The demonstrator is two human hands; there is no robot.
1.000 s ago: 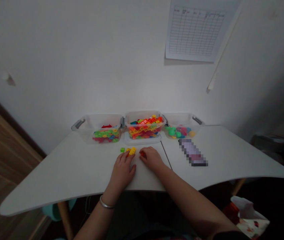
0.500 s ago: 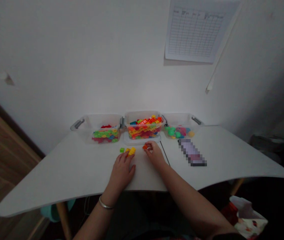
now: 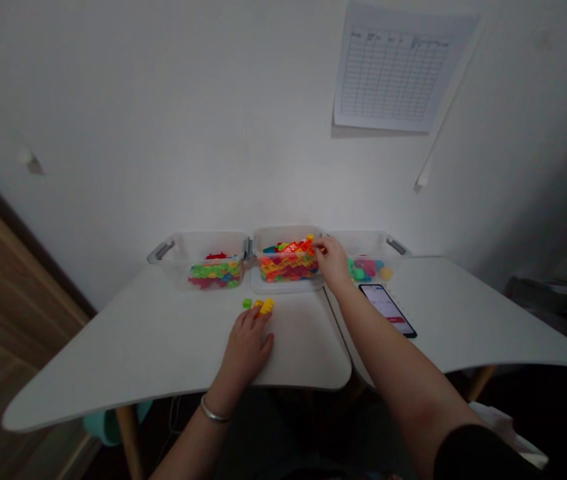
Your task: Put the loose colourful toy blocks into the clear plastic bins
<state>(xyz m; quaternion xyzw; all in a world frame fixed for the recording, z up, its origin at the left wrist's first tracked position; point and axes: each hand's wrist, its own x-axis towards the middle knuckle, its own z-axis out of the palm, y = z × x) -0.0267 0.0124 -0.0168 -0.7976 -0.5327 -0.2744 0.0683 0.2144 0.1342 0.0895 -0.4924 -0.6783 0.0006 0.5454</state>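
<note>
My left hand point(image 3: 246, 343) rests on the white table, its fingertips touching yellow bricks point(image 3: 266, 306); the fingers are somewhat spread. A small green brick point(image 3: 247, 303) lies just left of them. My right hand point(image 3: 330, 259) is at the right rim of the middle clear bin point(image 3: 288, 287), which is filled with red, orange and yellow bricks point(image 3: 290, 263). Its thumb and fingers are pressed together beside the bricks there; anything between them is too small to make out.
Left of the middle bin is a clear bin point(image 3: 183, 243) with green and red pieces. Another bin point(image 3: 370, 239) at right holds round coloured pieces. A phone point(image 3: 388, 310) lies near my right forearm. A printed sheet point(image 3: 393, 73) hangs on the wall.
My right hand has moved from the table, where it held a small orange-red brick, up and away to the middle bin's right rim. My left hand has stayed by the yellow bricks.
</note>
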